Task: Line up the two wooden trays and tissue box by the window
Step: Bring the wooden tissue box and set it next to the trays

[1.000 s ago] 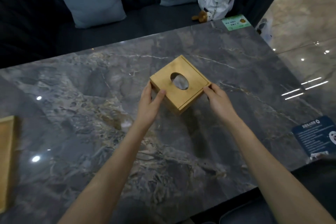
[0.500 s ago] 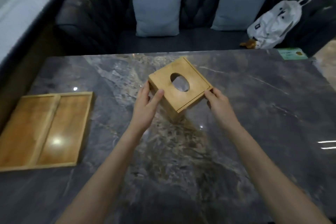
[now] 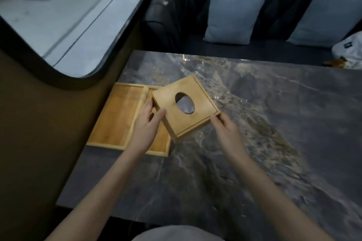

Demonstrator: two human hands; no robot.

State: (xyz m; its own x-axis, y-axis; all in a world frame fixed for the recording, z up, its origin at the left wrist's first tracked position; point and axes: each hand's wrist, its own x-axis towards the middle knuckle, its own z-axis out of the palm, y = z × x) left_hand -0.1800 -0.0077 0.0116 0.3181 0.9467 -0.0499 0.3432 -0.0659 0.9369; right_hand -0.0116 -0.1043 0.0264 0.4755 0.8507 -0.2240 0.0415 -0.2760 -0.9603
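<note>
both hands, left (image 3: 146, 123) and right (image 3: 225, 129), fingers pinching the square wooden tissue box (image 3: 185, 106) beside the flat wooden trays (image 3: 119, 117); next it probably needs squaring up, then setting down.

On the table (image 3: 254, 162), two trays (image 3: 117, 119) lie side by side at the left edge, below the window (image 3: 68, 15). The tissue box (image 3: 184, 107) sits between both hands, overlapping the right tray. A sofa (image 3: 274, 51) stands beyond the far edge.
</note>
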